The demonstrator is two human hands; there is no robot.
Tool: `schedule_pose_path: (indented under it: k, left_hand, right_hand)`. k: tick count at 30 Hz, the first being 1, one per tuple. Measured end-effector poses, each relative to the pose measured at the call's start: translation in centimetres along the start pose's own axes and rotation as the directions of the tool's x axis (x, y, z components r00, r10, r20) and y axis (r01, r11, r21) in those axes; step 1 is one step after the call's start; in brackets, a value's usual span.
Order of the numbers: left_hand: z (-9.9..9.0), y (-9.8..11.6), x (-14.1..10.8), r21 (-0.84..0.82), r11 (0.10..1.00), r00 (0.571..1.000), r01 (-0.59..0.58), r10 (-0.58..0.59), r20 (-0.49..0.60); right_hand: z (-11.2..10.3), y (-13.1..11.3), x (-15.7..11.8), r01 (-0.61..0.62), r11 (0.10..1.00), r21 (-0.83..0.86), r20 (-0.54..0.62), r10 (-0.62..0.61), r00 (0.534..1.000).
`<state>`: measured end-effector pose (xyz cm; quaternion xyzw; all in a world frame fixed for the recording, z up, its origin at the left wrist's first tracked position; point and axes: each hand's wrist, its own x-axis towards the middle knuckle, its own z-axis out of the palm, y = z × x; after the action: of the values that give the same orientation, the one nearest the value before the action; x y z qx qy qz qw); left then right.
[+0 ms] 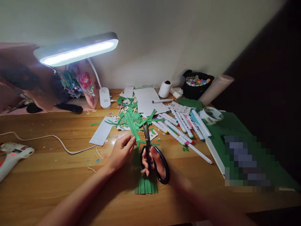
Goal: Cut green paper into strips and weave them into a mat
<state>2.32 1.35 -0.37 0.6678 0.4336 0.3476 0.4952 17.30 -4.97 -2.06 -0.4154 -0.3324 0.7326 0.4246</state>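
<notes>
My left hand (122,150) is closed, thumb and fingers pinched on a green paper strip (132,125) that slants up and away from the fingertips. In my right hand (158,161) are scissors (146,135) with large black handles. Their dark blades point away from me, slightly parted, just right of the strip. Beneath the right hand lies a green paper piece (146,185) with parallel slits along its near end; the hands and scissors cover part of it. Beyond the blades is a heap of green paper scraps (134,116).
White markers (181,135) lie right of the scraps, near a tape roll (211,115) and a green board (235,128). White paper (147,99) and a thread spool (165,89) are behind. A lit lamp (80,51) overhangs the left; a glue gun (14,158) and its cord lie there.
</notes>
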Motion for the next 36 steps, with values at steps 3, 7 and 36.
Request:
schedule_pose_path:
  k: [3,7,36]
  left_hand:
    - [-0.6,-0.2,0.3,-0.017,0.999,0.996,-0.035,0.033,-0.081]
    - [-0.9,-0.3,0.4,-0.035,0.998,0.992,-0.047,0.043,-0.122]
    - [-0.6,0.1,0.2,-0.099,0.995,0.997,-0.031,0.024,-0.076]
  right_hand:
    - [0.5,0.9,-1.0,-0.053,0.999,-0.007,0.072,0.053,0.996]
    - [1.1,0.1,-2.1,-0.116,0.988,-0.101,0.137,0.129,0.982]
    - [0.6,1.0,-2.4,0.049,0.922,-0.383,0.127,0.0,0.992]
